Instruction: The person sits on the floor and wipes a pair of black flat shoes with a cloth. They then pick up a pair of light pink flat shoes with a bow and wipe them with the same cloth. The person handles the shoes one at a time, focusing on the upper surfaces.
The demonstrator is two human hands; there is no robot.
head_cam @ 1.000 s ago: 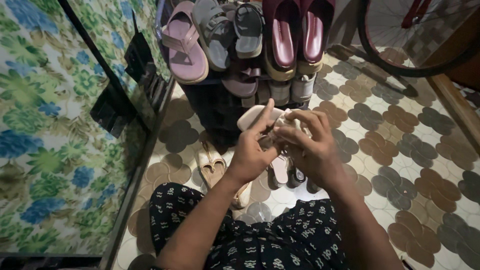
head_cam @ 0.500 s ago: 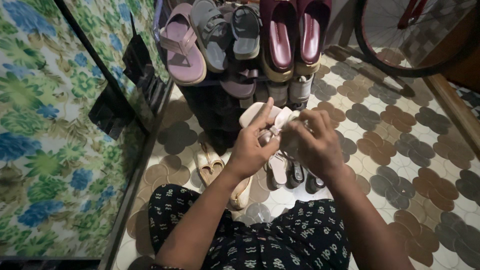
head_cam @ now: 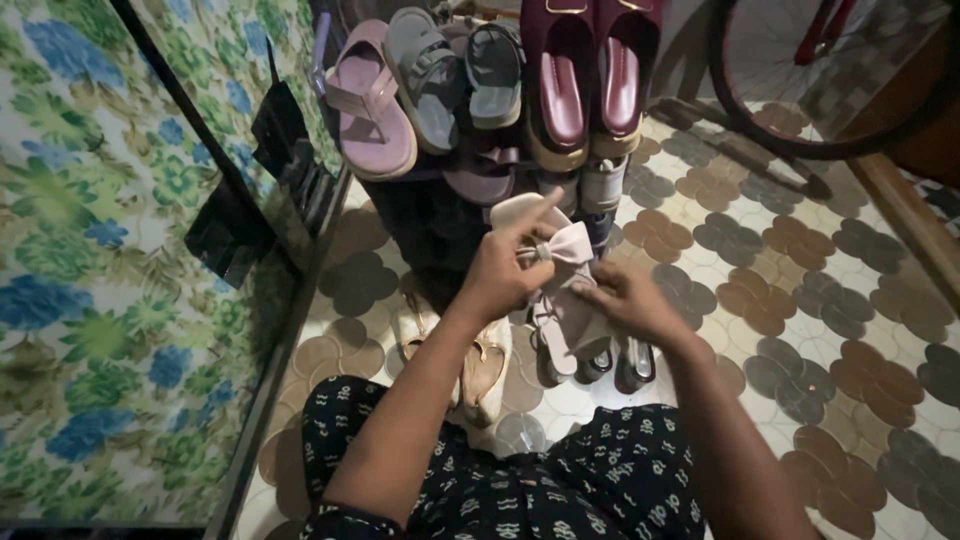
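I hold a pale pink sandal [head_cam: 560,243] with a bow on its strap in front of a shoe rack. My left hand [head_cam: 503,272] grips its upper part, with the thumb raised along the toe end. Lower and to the right, my right hand [head_cam: 622,300] has its fingers curled against the sandal's lower part, just below the bow. Whether it also holds a cloth I cannot tell. My knees, in dark patterned fabric [head_cam: 560,480], fill the bottom of the view.
A dark shoe rack [head_cam: 430,215] carries several sandals, among them a mauve one [head_cam: 368,100] and a maroon pair [head_cam: 588,70]. Beige flat shoes [head_cam: 482,368] and dark sandals [head_cam: 632,362] lie on the patterned tile floor. A bicycle wheel [head_cam: 800,140] stands at top right, and a floral wall [head_cam: 90,250] is at left.
My right hand has dropped from beside the bow to below it, uncovering the bow. The left hand has kept its grip while the view shifted slightly.
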